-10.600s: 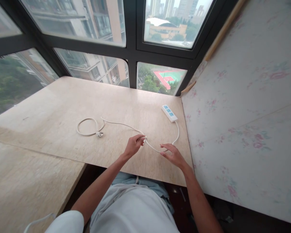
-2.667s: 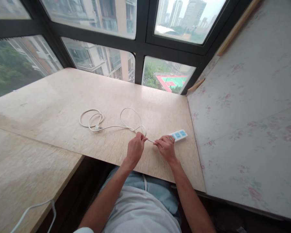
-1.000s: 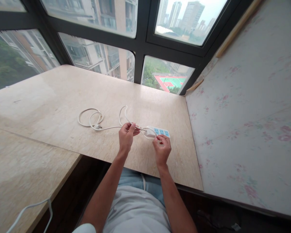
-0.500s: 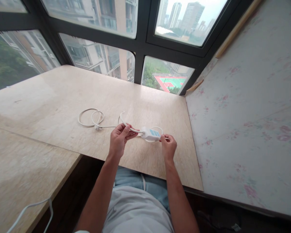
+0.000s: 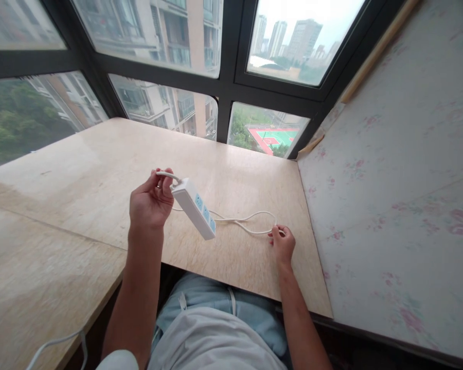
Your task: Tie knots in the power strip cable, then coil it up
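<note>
Power strip (image 5: pixel 193 209) diagonal, free end (image 5: pixel 208 233) lower right

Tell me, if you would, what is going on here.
The left hand grips the cord close to one end of a white power strip, which hangs tilted above the counter. The right hand pinches a cord loop over to the right.

Dark window frame (image 5: pixel 227 87), apartment block (image 5: pixel 170 33) and sports court (image 5: pixel 275 137) outside, flower-patterned wall (image 5: pixel 401 205)
</note>
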Available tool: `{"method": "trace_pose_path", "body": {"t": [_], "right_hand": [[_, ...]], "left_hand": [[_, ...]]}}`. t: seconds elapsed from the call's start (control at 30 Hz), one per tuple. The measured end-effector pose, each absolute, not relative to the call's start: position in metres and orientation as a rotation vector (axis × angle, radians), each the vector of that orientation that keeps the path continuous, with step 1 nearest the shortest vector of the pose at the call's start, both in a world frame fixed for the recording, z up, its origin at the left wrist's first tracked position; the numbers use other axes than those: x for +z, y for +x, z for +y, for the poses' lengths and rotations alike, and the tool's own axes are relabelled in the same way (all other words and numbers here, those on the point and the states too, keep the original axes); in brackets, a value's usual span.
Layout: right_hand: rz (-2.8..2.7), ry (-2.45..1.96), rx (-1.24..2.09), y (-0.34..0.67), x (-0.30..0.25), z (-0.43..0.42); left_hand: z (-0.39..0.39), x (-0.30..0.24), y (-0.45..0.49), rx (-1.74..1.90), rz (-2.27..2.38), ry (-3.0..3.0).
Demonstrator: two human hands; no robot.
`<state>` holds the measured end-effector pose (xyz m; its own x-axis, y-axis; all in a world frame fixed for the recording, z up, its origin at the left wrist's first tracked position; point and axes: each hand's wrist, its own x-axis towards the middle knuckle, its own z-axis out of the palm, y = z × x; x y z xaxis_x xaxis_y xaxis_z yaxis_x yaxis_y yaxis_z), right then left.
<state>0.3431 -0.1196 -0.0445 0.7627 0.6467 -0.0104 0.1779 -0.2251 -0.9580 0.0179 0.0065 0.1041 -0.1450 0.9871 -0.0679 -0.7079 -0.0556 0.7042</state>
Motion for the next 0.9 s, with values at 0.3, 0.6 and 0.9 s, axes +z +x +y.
{"method": "trace_pose_path", "body": {"t": [0.3, 0.6, 0.9], "right_hand": [[-0.769, -1.832, 0.581, 0.352, -0.044, -0.135], [-0.694, -1.779, 0.571, 0.346, -0.054, -0.138], [-0.831, -1.660, 0.479, 0.340, -0.072, -0.142]], "left_hand": [[0.034, 0.147, 0.077, 1.493, 0.442, 0.056], [0.050, 0.111, 0.144, 1.409, 0.385, -0.181], [0.043, 0.068, 0.189, 1.282, 0.407, -0.270]]}}
